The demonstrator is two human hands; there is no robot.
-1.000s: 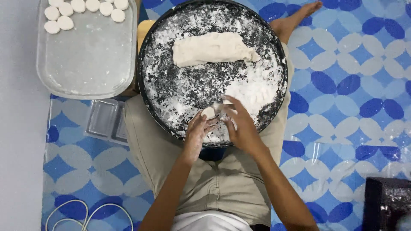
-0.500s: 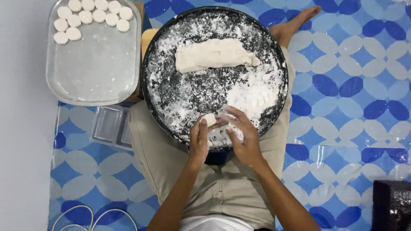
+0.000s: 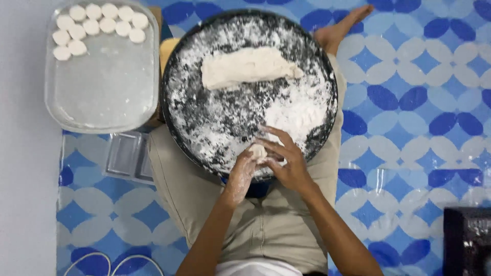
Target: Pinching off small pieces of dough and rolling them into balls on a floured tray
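1. Head view, looking straight down on a seated person. A round dark tray (image 3: 176,128) rests on the lap, its surface dusted all over with white flour.
2. Small dough piece (image 3: 257,151): pale, rounded, at about 6 o'clock on the tray, just inside the near rim.
3. Left hand (image 3: 240,176): floured white, comes in from 6 o'clock. It cups the small dough piece from the left side, fingers curled up against it.
4. Right hand (image 3: 289,163): less floured, comes from 5 o'clock. Fingers bent over the top and right side of the small dough piece, so the piece is pinched between the two hands. Fingertips of both hands touch or nearly touch over it.
5. Large dough lump (image 3: 245,69): long, uneven, lies crosswise at about 12 o'clock of the tray's centre, well apart from the hands.
6. Loose flour heap (image 3: 296,110): thicker white patch at 3 to 4 o'clock on the tray, just beyond the right fingertips.
7. Clear rectangular container (image 3: 102,97): at 9 to 10 o'clock of the tray, beside its rim. Small round dough discs (image 3: 97,23) sit in rows along its far end.
8. Bare foot (image 3: 340,28) at 1 o'clock, beside the tray's far rim.
9. Floor covering (image 3: 419,102): blue and white patterned mat.
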